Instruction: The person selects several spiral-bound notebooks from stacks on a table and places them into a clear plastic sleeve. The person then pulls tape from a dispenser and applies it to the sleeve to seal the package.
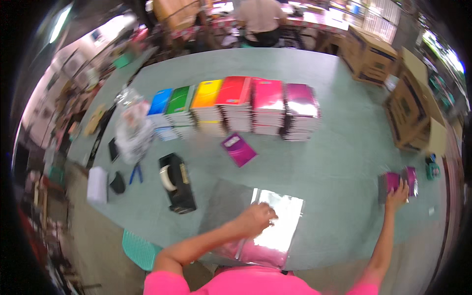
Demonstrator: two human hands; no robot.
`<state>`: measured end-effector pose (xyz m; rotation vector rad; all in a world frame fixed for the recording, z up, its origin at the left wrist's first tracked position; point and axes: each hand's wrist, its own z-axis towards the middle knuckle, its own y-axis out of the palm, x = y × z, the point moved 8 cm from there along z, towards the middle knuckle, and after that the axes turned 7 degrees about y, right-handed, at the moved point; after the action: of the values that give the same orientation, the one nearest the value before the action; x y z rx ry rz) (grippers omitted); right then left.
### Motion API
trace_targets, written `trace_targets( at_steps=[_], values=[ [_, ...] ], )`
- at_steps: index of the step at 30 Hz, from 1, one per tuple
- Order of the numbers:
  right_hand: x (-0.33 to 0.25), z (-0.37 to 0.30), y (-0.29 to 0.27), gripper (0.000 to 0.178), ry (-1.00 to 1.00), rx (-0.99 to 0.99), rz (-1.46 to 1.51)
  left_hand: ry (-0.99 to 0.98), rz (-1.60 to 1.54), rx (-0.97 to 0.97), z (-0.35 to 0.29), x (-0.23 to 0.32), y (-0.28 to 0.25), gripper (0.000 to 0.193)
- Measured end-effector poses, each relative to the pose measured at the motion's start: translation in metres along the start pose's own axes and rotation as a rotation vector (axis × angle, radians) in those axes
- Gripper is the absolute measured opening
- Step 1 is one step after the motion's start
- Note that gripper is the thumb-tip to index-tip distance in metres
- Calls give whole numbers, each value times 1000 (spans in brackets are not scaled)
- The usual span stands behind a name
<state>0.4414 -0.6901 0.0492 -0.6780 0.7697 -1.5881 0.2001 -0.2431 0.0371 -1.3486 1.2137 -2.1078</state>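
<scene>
Left hand on a shiny sheet, right hand at the purple piles

The left hand [255, 220] rests over a glossy, mirror-bright plastic sheet [278, 221], its fingers curled; whether they pinch the film I cannot tell. A duller grey sheet [223, 204] lies beside it on the left. The right hand [397, 195] reaches far out to two small purple piles [392, 182], with its fingers on the left one; blur hides whether they grip.

Six stacks of spiral notebooks [234, 93], smooth-covered with ridged wire bindings, stand in a bowed row: blue, green, yellow, red, pink and purple. A single purple booklet [239, 149] lies flat and slanted in front of them.

The smooth grey-green desk [339, 167] curves at its rims. The glossy sheet reaches close to the near edge, and the purple piles sit near the right edge; a broad stretch of bare surface runs between them.

Left of the sheets are one black tape dispenser [183, 189], one blue-handled tool [136, 173], one white cylinder [97, 185] and one crinkled clear bag [132, 137]. Two cardboard boxes [368, 56] stand at the far right.
</scene>
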Motion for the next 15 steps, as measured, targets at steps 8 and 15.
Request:
trace_targets(
  at_steps=[8, 15],
  values=[
    [-88, -21, -24, 39, -60, -45, 424, -249, 593, 642, -94, -146, -269, 20],
    [-286, -52, -100, 24, -328, -307, 809, -428, 994, 601, -176, -284, -325, 26]
  ],
)
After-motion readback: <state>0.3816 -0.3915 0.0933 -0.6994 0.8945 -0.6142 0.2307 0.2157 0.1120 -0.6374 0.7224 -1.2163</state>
